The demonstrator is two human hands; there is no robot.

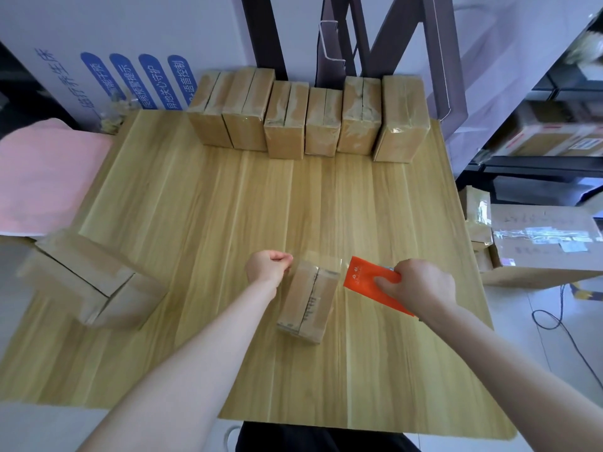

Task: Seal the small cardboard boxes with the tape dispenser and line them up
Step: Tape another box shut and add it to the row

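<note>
Right hand point(421, 285) is wrapped around the orange dispenser point(368, 282), thumb on its flat face, sitting just right of the box point(308, 300). Left hand point(269, 267) is just off the box's far left corner, fingers curled in with the thumb against them. There's a faint shiny strip that looks like tape point(321, 257) running from the dispenser's nose across the far end of the box toward that hand, but honestly I can't tell if the fingers are actually pinching it.

The box itself lies flat on the table point(195, 207), right between the two hands, long side pointing away from the person, seam on top.

Way beyond the box, along the far edge, there's a row point(303, 122) of six boxes packed side by side, all shiny with tape. Off to the box's left sits a bigger carton point(94, 282), hanging over the table's edge. Farther left and back from that, something pink and soft point(42, 177).
</note>
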